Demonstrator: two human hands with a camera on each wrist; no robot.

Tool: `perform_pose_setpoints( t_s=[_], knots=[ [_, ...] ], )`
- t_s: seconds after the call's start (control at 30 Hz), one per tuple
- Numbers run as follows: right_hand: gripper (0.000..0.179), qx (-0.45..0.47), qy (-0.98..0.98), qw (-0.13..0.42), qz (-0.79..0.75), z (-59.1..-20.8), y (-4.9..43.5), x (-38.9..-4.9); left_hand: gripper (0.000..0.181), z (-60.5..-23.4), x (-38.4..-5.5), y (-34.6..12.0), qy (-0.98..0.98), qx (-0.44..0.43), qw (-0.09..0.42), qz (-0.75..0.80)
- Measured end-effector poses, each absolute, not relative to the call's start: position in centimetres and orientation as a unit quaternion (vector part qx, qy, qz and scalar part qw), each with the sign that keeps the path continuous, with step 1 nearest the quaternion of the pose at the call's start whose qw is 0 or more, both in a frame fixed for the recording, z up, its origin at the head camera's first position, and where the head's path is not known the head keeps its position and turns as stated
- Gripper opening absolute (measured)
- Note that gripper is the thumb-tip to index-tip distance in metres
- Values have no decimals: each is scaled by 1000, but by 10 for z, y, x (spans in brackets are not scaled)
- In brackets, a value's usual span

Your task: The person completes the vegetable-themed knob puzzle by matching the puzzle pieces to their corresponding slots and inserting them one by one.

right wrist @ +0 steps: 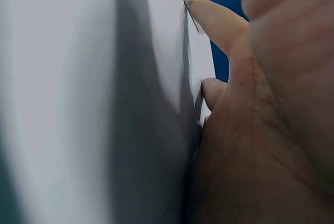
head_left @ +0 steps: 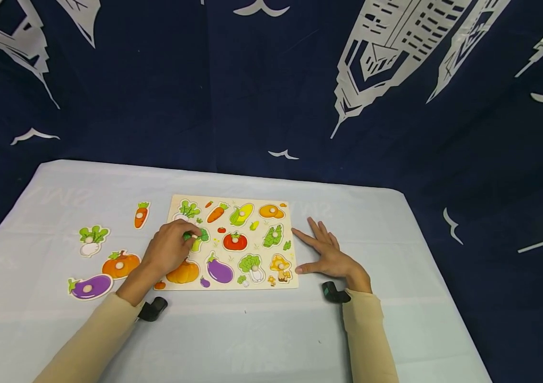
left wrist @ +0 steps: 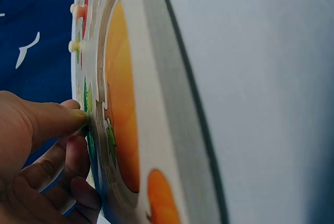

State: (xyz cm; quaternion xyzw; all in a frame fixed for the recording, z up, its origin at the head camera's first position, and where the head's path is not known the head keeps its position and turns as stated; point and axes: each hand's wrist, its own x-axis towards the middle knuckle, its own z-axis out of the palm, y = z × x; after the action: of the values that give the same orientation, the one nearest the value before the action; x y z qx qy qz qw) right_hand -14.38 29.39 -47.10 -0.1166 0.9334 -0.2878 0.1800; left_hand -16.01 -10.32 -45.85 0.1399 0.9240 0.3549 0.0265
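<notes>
A wooden vegetable puzzle board (head_left: 252,217) lies flat on the white table. My left hand (head_left: 168,249) pinches a green broccoli piece (head_left: 199,240) between thumb and fingertips over the board's left part. In the left wrist view the thumb (left wrist: 57,122) presses close against the board's face, beside the orange pumpkin picture (left wrist: 121,104). My right hand (head_left: 331,255) lies spread at the board's right edge, thumb and index fingertip right at that edge. Set in the board are knobbed pieces such as a tomato (head_left: 235,242), corn (head_left: 241,215) and mushrooms (head_left: 280,266).
Left of the board lie loose pieces: a carrot (head_left: 141,215), a white radish (head_left: 92,242), a pumpkin (head_left: 119,265) and an eggplant (head_left: 91,287). A dark blue patterned cloth (head_left: 271,96) hangs behind the table (head_left: 252,340). Black wrist cameras (head_left: 153,309) sit on both wrists.
</notes>
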Motion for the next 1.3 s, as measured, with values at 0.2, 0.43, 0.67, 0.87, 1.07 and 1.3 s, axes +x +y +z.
perform_pose_setpoints(
  t_s=[0.2, 0.43, 0.67, 0.87, 1.07, 1.3],
  knots=[
    [101, -120, 932, 182, -290, -470, 294, -144, 18, -460, -159, -104, 925, 137, 28, 354],
    [101, -118, 932, 183, -291, -470, 292, -143, 21, -461, -157, -105, 926, 132, 30, 352],
    [102, -119, 932, 185, -288, -470, 292, -144, 30, -460, -153, -107, 929, 132, 25, 346],
    [102, -116, 933, 188, -285, -468, 293, -144, 32, -456, -151, -109, 928, 128, 23, 350],
    [101, -122, 931, 183, -291, -468, 295, -143, 30, -452, -149, -116, 926, 124, 9, 356],
    [101, -125, 929, 182, -297, -469, 294, -144, 23, -445, -146, -133, 925, 128, -7, 358]
  ],
)
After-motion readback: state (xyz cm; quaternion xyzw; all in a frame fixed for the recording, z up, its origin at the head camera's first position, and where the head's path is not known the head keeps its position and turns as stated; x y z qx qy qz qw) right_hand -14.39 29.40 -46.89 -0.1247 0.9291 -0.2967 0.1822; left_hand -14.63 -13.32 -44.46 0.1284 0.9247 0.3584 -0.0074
